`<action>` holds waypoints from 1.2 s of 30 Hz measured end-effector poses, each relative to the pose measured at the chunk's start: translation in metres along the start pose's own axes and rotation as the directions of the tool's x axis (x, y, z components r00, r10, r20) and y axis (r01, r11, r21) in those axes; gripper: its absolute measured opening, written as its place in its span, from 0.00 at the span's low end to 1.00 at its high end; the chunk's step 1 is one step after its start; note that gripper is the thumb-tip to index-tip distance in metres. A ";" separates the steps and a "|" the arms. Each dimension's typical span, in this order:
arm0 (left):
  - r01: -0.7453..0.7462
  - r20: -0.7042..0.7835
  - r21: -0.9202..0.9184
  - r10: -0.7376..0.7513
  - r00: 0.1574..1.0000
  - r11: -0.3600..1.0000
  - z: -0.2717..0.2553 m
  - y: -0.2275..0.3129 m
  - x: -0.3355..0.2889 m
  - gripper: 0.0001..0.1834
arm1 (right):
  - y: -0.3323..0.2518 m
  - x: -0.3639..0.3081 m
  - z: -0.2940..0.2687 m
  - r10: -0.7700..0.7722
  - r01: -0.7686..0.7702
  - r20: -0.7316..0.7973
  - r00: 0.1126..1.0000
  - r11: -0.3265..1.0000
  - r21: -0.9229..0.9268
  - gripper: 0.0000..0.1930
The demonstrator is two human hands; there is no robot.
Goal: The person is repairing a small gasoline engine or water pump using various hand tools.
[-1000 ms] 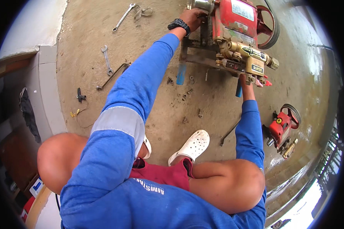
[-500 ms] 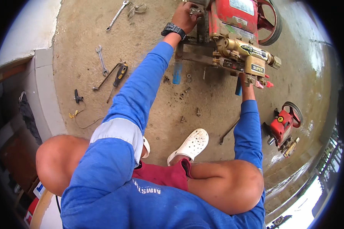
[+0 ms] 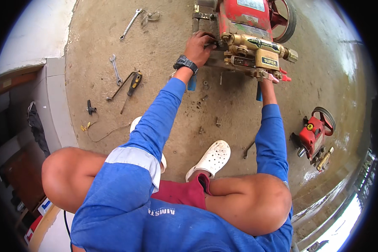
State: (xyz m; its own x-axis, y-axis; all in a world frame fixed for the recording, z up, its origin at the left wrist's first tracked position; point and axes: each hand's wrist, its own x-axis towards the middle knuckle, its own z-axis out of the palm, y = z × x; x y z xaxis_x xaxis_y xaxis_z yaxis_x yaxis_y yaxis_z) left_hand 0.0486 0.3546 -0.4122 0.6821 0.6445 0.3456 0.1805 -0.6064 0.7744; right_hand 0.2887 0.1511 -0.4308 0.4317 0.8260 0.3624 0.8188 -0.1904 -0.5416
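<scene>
Currently | frame (image 3: pixel 217 62) cradles red pump (image 3: pixel 245 20) | left hand (image 3: pixel 199 49) curled at frame, grip unclear | right hand (image 3: pixel 267 86) under pump, can't tell

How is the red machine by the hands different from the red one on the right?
The near machine looks bigger here than the far machine. The left hand is at the near machine's left side; no hand touches the far machine. The far machine shows a yellow cap; the near machine, partly out of picture, shows none. Both are red with a wheel.
</scene>
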 end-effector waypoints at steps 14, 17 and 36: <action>0.171 0.055 0.058 -0.174 0.983 0.984 0.008 -0.008 -0.003 0.15 | -0.026 0.020 -0.014 0.218 -0.217 0.002 0.976 0.971 -0.100 0.33; -0.011 0.054 0.110 0.005 0.999 0.994 0.010 -0.019 0.001 0.16 | -0.023 0.003 -0.022 0.156 -0.149 -0.181 0.971 0.988 0.050 0.30; -0.380 0.295 0.468 0.265 0.918 0.798 0.003 -0.028 -0.010 0.07 | -0.019 0.007 -0.017 0.302 -0.319 -0.152 0.941 0.941 -0.111 0.20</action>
State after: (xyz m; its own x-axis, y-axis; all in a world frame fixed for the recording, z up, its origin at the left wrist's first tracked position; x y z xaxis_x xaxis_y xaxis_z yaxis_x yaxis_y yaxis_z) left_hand 0.0386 0.3636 -0.4385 0.8830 0.2940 0.3659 0.2165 -0.9468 0.2383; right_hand 0.2822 0.1512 -0.4046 0.7107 0.6395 0.2931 0.6747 -0.5019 -0.5411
